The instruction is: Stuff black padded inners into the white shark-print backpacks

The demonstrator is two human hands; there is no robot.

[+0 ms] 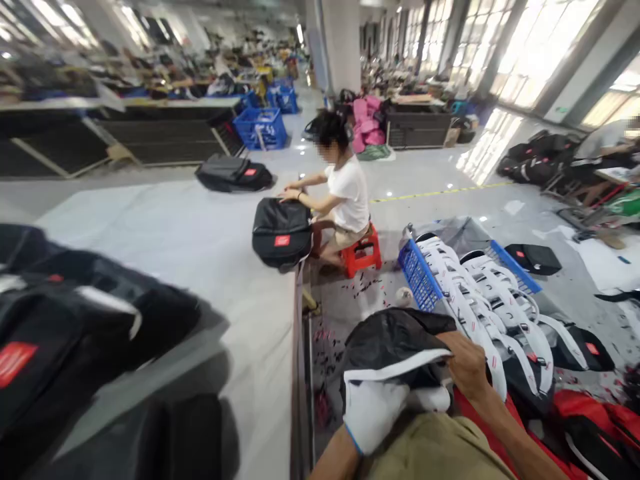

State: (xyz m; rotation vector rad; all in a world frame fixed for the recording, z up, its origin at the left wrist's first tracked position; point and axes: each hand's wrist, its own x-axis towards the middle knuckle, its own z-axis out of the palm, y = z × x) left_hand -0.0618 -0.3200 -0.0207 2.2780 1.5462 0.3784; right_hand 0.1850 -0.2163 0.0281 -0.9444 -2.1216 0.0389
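In the head view, a black bag (390, 340) with a white trim strip is held up over my lap at the lower right. My right hand (467, 363), bare, pinches the right end of the bag's trimmed edge. My left hand (375, 410), in a white glove with a blue cuff, grips the bag just below the trim on its left side. The fabric partly hides its fingertips. A long white table (260, 320) runs along my left side.
Black bags with red labels (90, 313) lie on the table at left. Across its corner, a person (347, 193) on a red stool (363, 252) handles another black backpack (283, 230). A blue crate (420, 273) with white straps (465, 300) stands at right, near red bags (585, 407).
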